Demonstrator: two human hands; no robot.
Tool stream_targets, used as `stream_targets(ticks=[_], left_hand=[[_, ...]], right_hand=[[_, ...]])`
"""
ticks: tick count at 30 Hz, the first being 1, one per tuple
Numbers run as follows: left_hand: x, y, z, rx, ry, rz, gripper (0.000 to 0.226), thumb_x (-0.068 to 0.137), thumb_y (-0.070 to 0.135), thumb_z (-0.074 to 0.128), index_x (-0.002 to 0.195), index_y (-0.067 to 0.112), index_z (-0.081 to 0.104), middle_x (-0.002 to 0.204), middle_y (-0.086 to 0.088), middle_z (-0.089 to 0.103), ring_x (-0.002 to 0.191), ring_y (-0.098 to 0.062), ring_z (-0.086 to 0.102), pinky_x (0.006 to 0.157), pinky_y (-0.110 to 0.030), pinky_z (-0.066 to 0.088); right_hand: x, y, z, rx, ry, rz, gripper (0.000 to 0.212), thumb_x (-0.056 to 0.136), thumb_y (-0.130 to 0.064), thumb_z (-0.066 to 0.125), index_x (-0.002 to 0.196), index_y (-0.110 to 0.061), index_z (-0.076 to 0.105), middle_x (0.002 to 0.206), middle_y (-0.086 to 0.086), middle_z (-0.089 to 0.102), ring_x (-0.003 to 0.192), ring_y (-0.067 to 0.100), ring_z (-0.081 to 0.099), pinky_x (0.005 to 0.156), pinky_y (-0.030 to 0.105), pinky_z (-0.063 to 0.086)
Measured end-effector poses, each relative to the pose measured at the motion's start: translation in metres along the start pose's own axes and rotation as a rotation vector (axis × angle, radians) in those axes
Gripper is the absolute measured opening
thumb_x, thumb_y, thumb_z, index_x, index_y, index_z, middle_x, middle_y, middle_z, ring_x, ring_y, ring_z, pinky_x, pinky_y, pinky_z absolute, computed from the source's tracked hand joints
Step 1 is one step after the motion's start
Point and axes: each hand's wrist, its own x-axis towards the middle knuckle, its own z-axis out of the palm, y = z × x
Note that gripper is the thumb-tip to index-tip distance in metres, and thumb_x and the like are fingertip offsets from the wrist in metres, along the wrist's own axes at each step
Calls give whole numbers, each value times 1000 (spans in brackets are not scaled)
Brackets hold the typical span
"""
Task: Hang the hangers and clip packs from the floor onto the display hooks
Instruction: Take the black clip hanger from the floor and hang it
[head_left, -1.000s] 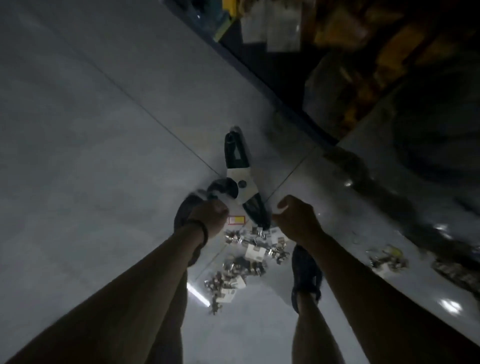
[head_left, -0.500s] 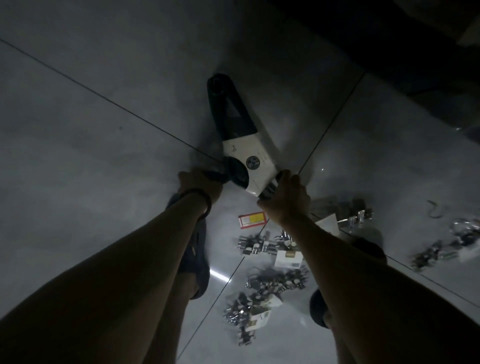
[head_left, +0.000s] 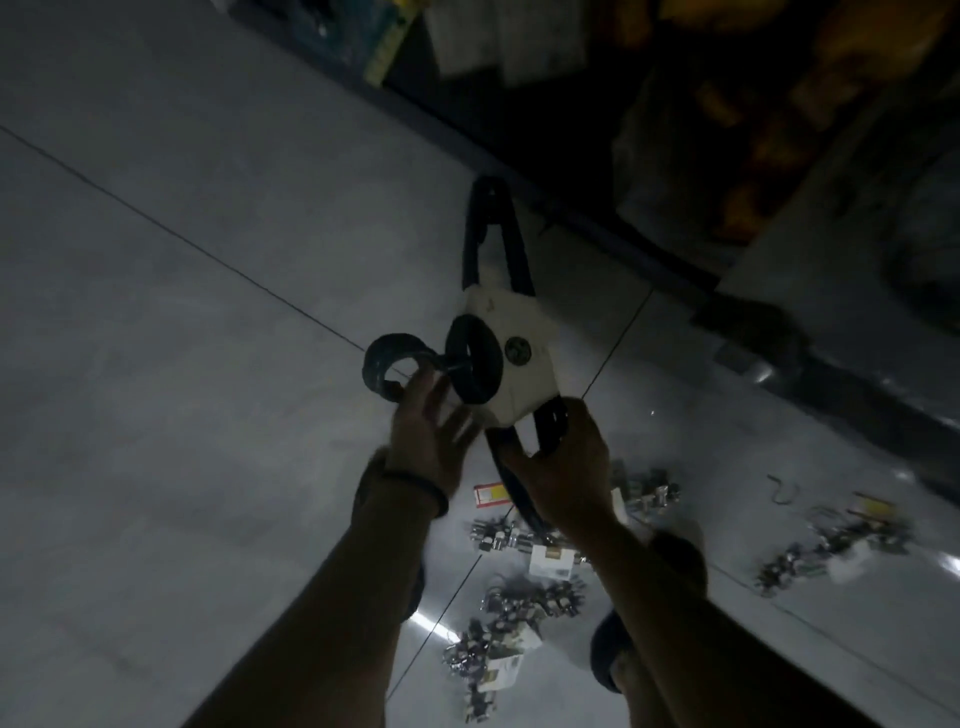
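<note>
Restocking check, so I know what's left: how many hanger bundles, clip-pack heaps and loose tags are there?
Hanger bundle: 1, held in the right hand.
Clip-pack heaps on the floor: 3 (near heap, middle heap, far-right heap); packs inside too blurred to count.
Loose red-and-yellow tag: 1.
Total: 5.

We have lifted the hanger bundle (head_left: 511, 358) higher above the floor (head_left: 208, 364); our left hand (head_left: 426, 441) has released its hooks (head_left: 387, 366), fingers (head_left: 432, 387) now spread beside them.
</note>
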Motion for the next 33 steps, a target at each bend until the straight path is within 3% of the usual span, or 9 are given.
stream_targets(ticks=[3,7,11,14,17,20,25,31,33], left_hand=[[-75,15,30,40,-116,5,60,88,60,67,139,29,62,129,-1,75,123,-29,67,94,-43,57],[-171,43,62,183,13,253,65,85,34,85,140,35,52,125,0,76,118,-26,72,102,-55,56],[-287,78,95,324,80,428,61,88,30,84,140,33,53,106,12,80,110,-14,73,95,-49,61],[-377,91,105,427,83,512,58,90,23,82,138,30,50,106,14,78,107,-7,71,99,-48,58],[-467,89,109,566,44,540,62,83,45,86,133,45,49,121,7,76,114,-14,71,105,-50,54],[-536,73,109,769,19,580,73,68,78,79,129,51,49,121,9,76,113,-17,72,102,-50,55],[-637,64,126,1033,-107,745,71,72,81,74,133,50,55,127,16,71,116,-13,68,103,-43,54],[-724,58,128,1283,-207,845,81,64,78,74,136,42,62,128,8,73,116,-17,68,104,-40,54],[-746,46,127,1417,-50,1040,71,70,80,72,128,40,65,123,8,73,117,-21,67,105,-41,51]], right_hand=[[-50,-40,-44,89,-14,26,66,70,-76,76,116,-40,44,110,-12,63,89,6,68,71,27,62],[-113,-103,-122,68,-129,-113,57,80,-73,74,116,-41,45,105,-9,57,91,6,63,71,18,57],[-163,-165,-229,70,-400,-73,58,78,-86,58,113,-41,48,105,-1,65,91,14,69,79,43,63],[-203,-217,-327,-31,-278,-175,59,88,-65,68,132,-29,51,119,-6,61,101,10,64,77,21,53],[-248,-280,-418,-156,-36,-531,50,94,-44,73,133,-20,54,117,-3,59,98,9,57,76,23,44],[-293,-331,-476,-219,-104,-727,63,92,-47,75,142,-21,46,123,0,57,105,16,60,79,29,48],[-358,-364,-529,-313,-368,-815,91,85,-54,81,157,-20,36,151,3,52,130,17,54,103,29,49],[-422,-331,-576,-170,-143,-778,44,86,-65,74,106,-26,70,96,-5,71,87,11,68,73,35,56],[-452,-316,-590,-82,-72,-756,23,90,-53,76,93,-32,68,82,-11,68,73,0,67,62,22,52]])
